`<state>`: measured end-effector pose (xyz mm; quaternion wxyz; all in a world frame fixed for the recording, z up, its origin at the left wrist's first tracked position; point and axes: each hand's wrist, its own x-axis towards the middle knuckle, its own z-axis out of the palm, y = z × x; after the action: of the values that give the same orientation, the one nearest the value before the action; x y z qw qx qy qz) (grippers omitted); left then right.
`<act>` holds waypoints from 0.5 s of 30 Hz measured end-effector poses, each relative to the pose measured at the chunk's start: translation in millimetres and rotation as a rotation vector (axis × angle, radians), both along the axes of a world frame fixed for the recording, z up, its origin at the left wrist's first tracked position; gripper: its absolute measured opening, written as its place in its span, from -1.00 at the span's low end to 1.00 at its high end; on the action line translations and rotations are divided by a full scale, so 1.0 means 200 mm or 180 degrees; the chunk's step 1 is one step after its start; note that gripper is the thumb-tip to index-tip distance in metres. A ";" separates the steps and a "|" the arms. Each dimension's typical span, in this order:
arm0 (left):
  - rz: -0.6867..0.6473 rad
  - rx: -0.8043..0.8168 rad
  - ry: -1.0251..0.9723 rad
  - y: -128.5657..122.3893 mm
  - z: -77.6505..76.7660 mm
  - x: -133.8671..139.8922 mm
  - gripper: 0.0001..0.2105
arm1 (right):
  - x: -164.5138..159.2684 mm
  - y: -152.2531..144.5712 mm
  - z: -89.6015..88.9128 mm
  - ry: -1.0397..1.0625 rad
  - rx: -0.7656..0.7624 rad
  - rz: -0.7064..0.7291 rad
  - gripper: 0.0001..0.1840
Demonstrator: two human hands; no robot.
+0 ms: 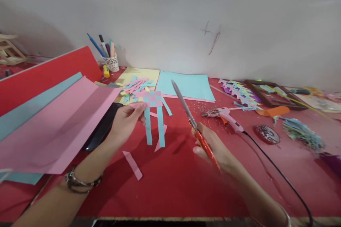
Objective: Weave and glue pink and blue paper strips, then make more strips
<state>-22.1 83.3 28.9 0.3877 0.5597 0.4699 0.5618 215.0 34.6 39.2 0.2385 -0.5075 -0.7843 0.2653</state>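
Observation:
My left hand [128, 120] pinches a woven piece of pink and light-blue paper strips [152, 99] above the red table. Two blue strip ends hang down from its small checkered part. In my right hand [210, 145] is a pair of scissors [193, 122] with red handles, the blades pointing up and away, apart from the paper. Whether the blades are parted cannot be made out. A loose pink strip [132, 165] lies on the table below my left hand, and another pink strip [161, 138] shows behind the hanging blue ends.
A pink glue gun [226, 116] with a black cord lies right of the scissors. Cut strips [137, 87] are heaped on yellow paper. Blue sheets [185, 86] lie near the wall. Large pink paper [61, 127] leans at left, near a pen cup [112, 64]. Brown frame [271, 94] stands right.

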 end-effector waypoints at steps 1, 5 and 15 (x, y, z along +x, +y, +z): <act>0.0041 0.0101 0.0019 0.00 0.00 -0.01 -0.71 | 0.00 0.01 0.00 -0.0206 0.0055 -0.0053 -0.41; 0.0107 0.0488 0.0028 0.02 0.00 -0.05 -0.71 | -0.01 0.03 0.00 -0.0825 0.0039 -0.0346 -0.43; 0.0173 0.0570 0.0015 0.02 -0.01 -0.10 -0.67 | -0.02 0.02 0.03 -0.1103 -0.0052 -0.0439 -0.46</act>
<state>-41.2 88.2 26.3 0.3196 0.5804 0.4337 0.6106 210.7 38.8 44.3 0.1134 -0.6001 -0.7748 0.1634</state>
